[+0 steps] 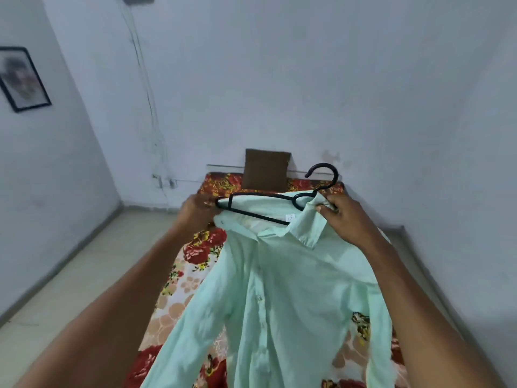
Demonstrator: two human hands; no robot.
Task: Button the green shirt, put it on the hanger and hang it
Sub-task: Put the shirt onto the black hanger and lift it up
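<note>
Two bare arms reach out over the bed. Held up above the bed is the green shirt, with its front buttoned. One end of the black hanger sits inside the collar. Fingers of the left hand are closed on the shirt's shoulder. Fingers of the right hand pinch the collar. A brown pillow leans at the far edge of the bed.

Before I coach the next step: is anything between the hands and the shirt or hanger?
Nothing visible. The left hand grips the shirt shoulder by the hanger; the right hand pinches the collar.
</note>
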